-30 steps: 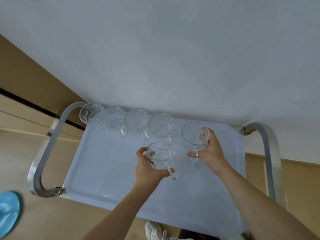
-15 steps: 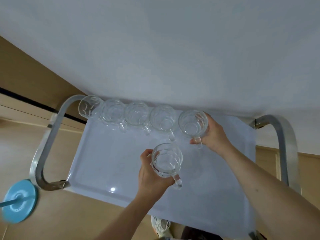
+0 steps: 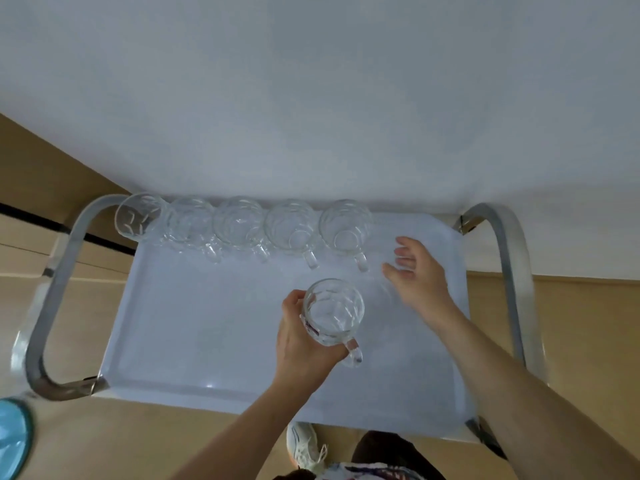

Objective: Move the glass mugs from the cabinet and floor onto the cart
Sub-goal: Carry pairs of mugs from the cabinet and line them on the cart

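Head view: over the pale tray top of a metal-framed cart (image 3: 194, 344), the left hand (image 3: 304, 341) forms a grip clamped around a faceted glass mug (image 3: 333, 311), fingers curled round its body, the handle jutting out on the side nearer the person. A small red mark shows on the glass by the fingers; it is too blurred to read. Beyond the held mug, a row of five mugs (image 3: 242, 221) stands along the cart's far edge, handles turned toward the person. The right hand (image 3: 414, 271) hovers just right of the row's last mug (image 3: 346, 225), fingers spread apart and holding nothing.
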`<state>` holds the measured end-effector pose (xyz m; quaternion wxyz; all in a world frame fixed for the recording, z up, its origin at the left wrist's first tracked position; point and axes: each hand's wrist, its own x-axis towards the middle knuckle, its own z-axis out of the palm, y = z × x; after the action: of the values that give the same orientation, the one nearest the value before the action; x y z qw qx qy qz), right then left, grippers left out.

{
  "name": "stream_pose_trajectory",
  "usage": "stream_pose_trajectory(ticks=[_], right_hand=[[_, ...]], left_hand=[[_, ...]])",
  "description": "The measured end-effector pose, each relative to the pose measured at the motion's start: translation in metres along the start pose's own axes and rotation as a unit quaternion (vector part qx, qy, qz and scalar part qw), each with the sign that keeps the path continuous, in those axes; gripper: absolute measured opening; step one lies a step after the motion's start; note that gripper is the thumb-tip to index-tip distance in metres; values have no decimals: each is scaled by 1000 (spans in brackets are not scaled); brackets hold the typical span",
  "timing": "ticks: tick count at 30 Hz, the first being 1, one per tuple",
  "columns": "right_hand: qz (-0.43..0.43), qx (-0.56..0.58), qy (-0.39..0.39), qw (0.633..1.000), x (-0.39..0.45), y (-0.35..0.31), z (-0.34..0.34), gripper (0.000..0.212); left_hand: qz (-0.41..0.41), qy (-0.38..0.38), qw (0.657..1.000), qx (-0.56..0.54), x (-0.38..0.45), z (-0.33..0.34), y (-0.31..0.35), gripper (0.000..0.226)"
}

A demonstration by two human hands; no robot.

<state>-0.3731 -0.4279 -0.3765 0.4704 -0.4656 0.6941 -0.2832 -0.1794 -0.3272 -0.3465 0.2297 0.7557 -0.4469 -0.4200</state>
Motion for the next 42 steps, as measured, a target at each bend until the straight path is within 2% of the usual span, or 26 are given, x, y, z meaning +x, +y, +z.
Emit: stream_pose_trajectory(ticks=[3, 6, 9, 13, 18, 22, 26, 32, 42], right_hand=[[12, 39, -41, 998, -47, -9, -7, 62], [5, 28, -135, 990, -80, -18, -13, 98], [-8, -16, -154, 988, -93, -20, -23, 121], [-24, -56, -99, 993, -101, -24, -43, 123], [-36, -72, -62, 995, -94, -28, -55, 123], [-49, -99, -12, 994, -67, -29, -57, 118], [-61, -91, 24, 994, -34, -28, -51, 116], [-90, -93, 32, 991, 8, -32, -37, 113], [-102, -110, 19, 988, 18, -31, -34, 113]], left_hand=[[24, -6, 1000, 2, -3, 9, 10, 94], [65, -14, 997, 28, -6, 20, 22, 93], [104, -30, 993, 36, -10, 30, 34, 92], [129, -59, 989, 40, -17, 39, 43, 94], [149, -78, 982, 88, -11, 34, 48, 112], [176, -43, 972, 151, -3, 15, 40, 98], [200, -15, 947, 250, 11, -1, 34, 82], [211, 22, 933, 292, 24, -18, 27, 74], [199, 32, 939, 278, 18, -26, 18, 75]])
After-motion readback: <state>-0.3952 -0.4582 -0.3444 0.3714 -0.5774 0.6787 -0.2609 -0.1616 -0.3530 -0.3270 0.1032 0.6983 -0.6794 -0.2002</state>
